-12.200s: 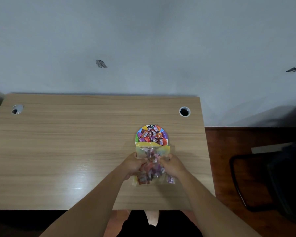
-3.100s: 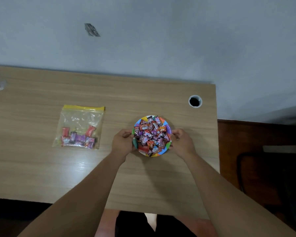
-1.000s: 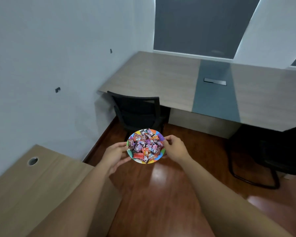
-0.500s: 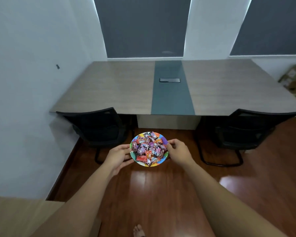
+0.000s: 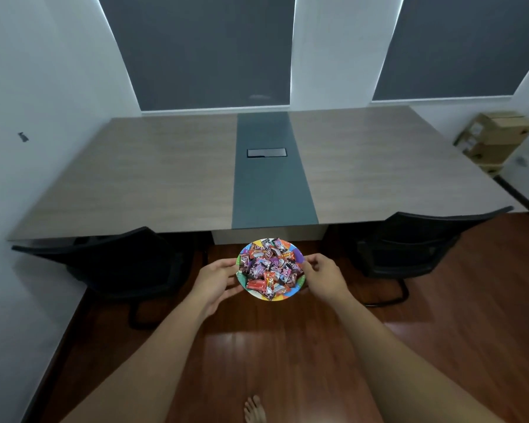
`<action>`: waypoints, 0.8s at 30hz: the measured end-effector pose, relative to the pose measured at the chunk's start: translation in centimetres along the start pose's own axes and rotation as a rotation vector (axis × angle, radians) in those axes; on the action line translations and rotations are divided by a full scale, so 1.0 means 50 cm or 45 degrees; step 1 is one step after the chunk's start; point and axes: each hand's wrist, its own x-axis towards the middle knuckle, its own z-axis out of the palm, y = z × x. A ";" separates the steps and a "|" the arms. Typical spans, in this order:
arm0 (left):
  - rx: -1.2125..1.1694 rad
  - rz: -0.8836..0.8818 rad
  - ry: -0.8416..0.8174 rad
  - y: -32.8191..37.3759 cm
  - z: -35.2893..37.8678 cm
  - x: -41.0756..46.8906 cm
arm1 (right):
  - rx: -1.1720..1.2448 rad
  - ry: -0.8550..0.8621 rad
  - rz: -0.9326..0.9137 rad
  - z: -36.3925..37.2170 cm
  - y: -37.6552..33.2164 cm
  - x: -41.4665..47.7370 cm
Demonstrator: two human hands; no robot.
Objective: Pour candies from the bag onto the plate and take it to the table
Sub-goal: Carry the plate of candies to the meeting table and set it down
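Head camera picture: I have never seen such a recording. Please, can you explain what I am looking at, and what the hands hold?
No machine here: a person wears a wide-angle camera on the head, looking forward and down. The left hand and right hand grip opposite edges of a colourful plate heaped with wrapped candies, carried above the wooden floor. Ahead stands a big table with a dark centre strip; only a small flat panel shows there. Two black chairs stand before it.

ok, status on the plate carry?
Left hand and right hand grip plate, candies heaped. Table ahead; two chairs flank the gap.
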 end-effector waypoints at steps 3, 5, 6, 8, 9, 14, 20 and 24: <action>0.014 -0.006 -0.015 0.055 0.022 0.080 | 0.027 0.009 0.000 -0.007 -0.025 0.088; 0.033 -0.002 -0.027 0.097 0.037 0.136 | 0.051 0.027 0.005 -0.013 -0.043 0.150; 0.043 -0.001 -0.031 0.117 0.044 0.163 | 0.070 0.037 0.010 -0.016 -0.051 0.180; 0.056 -0.001 -0.045 0.157 0.062 0.218 | 0.099 0.053 0.021 -0.023 -0.066 0.243; 0.062 -0.005 -0.049 0.175 0.071 0.244 | 0.093 0.061 0.020 -0.028 -0.074 0.273; 0.068 -0.009 -0.075 0.256 0.121 0.360 | 0.095 0.066 0.035 -0.054 -0.102 0.418; 0.058 -0.012 -0.028 0.330 0.194 0.519 | 0.148 -0.009 0.033 -0.086 -0.121 0.613; 0.003 -0.029 -0.001 0.372 0.246 0.625 | 0.128 -0.064 0.035 -0.109 -0.132 0.761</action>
